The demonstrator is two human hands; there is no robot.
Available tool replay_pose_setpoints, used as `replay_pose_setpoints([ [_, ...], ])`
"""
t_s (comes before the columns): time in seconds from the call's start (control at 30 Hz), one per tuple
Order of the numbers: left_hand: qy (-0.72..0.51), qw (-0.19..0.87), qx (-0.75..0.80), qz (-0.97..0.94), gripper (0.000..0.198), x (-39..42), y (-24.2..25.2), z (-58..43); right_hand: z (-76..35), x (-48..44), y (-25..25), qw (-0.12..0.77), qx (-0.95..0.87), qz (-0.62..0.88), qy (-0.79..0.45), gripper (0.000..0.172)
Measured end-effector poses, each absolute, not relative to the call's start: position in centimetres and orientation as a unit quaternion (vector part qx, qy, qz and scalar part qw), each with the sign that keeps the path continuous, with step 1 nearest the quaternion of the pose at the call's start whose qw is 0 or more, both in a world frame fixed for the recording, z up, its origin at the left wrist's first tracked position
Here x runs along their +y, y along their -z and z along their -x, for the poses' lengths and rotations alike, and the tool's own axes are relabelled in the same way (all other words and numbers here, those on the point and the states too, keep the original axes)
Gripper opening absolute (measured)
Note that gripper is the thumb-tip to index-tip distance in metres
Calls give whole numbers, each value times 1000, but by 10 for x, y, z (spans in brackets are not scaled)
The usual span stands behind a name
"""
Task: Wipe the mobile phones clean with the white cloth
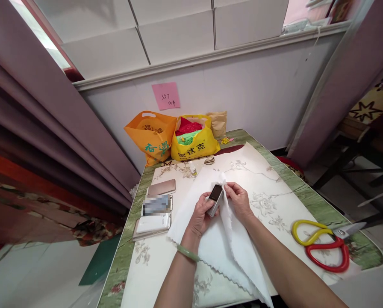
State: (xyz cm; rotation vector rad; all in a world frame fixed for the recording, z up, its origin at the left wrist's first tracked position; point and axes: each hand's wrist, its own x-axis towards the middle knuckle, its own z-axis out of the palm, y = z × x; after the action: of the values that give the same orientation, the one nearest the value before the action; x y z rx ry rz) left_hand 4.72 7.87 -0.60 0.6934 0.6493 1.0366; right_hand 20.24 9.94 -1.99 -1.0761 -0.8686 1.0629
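My left hand [201, 212], with a green bangle [187, 253] on the wrist, is closed around a small silver mobile phone [216, 193] with a dark screen. Its thumb lies across the lower front of the phone. Just beside it, my right hand [239, 200] pinches a fold of a white cloth [215, 252] against the phone's upper right edge. The cloth hangs under both hands and spreads over the table, its scalloped edge toward me. Part of the phone's back is hidden by fingers and cloth.
On the left lie a rose-gold phone [162, 187], a blurred-out phone [157, 205] and a white phone [153, 223] atop another. Large yellow-and-red scissors [328, 257] lie right. At the back stand an orange bag [151, 134], a full yellow bag [196, 145] and a small bottle [192, 169].
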Motion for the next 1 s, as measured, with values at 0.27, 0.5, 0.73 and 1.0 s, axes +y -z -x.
replay_pose_setpoints([
  [0.27, -529, 740, 323, -262, 43, 81, 9, -44, -205, 99, 18, 658, -382, 450, -468, 30],
  [0.5, -614, 695, 324, -187, 39, 88, 14, -47, -202, 92, 10, 649, -411, 408, -493, 24],
  [0.73, -582, 704, 350, -205, 28, 86, 12, -49, -202, 93, 8, 655, -391, 404, -505, 24],
  [1.0, -532, 717, 381, -243, 34, 81, 5, -51, -204, 101, 17, 683, -330, 409, -507, 29],
])
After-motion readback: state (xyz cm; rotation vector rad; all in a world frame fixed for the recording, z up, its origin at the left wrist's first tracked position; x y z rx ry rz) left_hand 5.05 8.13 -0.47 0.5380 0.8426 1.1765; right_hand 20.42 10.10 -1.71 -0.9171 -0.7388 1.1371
